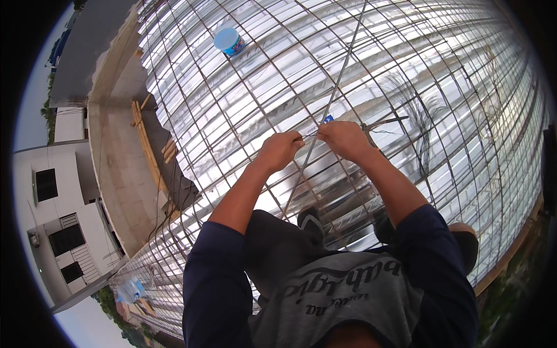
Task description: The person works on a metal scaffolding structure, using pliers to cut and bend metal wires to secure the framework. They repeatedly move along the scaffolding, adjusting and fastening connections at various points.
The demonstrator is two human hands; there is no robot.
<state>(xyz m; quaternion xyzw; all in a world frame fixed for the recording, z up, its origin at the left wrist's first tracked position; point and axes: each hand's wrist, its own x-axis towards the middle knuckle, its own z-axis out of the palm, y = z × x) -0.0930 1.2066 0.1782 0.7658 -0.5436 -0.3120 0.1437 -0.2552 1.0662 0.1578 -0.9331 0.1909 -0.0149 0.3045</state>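
Observation:
My left hand (281, 149) and my right hand (346, 141) meet over a steel rebar mesh (290, 79), fingers pinched, a small gap between them. A thin tie wire (310, 137) seems to stretch from one hand's fingertips to the other's, across a long diagonal grey bar (343, 61). Its ends are hidden in the fingers. Just past my right hand lies a dark tool-like thing (390, 122) with thin strands about it; its kind is unclear. Farther right, a loose bundle of thin dark wires (422, 124) rests on the mesh.
Beneath the mesh runs shiny corrugated metal decking (255, 87). A blue-lidded tub (228, 42) stands at the far side. Left, the decking ends at an opening beside a concrete wall (125, 174) with bamboo poles (148, 148). A clear plastic bottle (130, 289) lies lower left.

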